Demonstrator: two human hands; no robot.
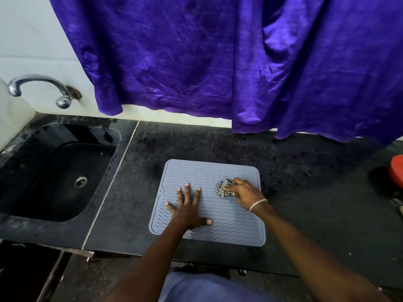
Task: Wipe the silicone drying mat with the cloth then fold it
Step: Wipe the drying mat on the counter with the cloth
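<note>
Grey mat [218, 223] flat, unfolded, on dark tabletop [305, 192], right of sink [54, 175]. Left hand [187, 210] flat on mat, fingers spread, pressing it. Right hand [244, 192] bunches checked cloth [222, 187] against mat's far right part. Purple curtain [218, 62] hangs behind; tap [37, 86] over sink; red item [395, 173] at right edge.
</note>
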